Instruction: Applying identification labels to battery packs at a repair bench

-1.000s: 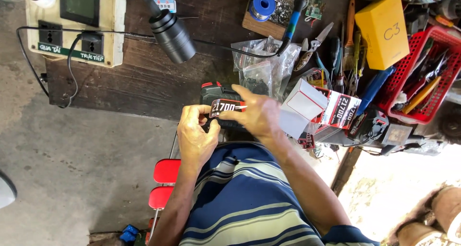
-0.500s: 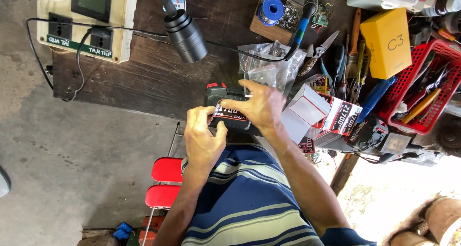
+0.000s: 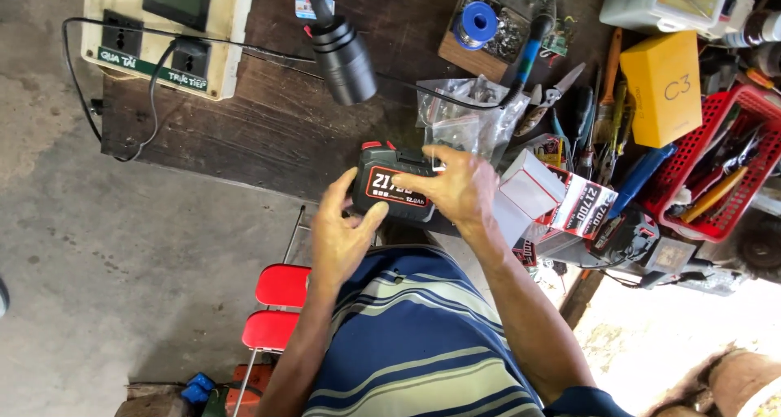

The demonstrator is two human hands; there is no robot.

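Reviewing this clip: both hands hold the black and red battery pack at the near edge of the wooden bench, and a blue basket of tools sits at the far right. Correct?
Not quite. The head view shows the basket of tools is red, not blue. The rest holds: the left hand and right hand hold the black and red battery pack at the near edge of the wooden bench.

Battery pack (image 3: 393,191) sits centre of frame, just above your lap, at near edge of bench (image 3: 244,140). Black, blocky casing, red trim along top edge, red-bordered label face turned up toward you. Lies roughly level, long side left to right, slightly tilted. Held between your hands, right side partly covered.
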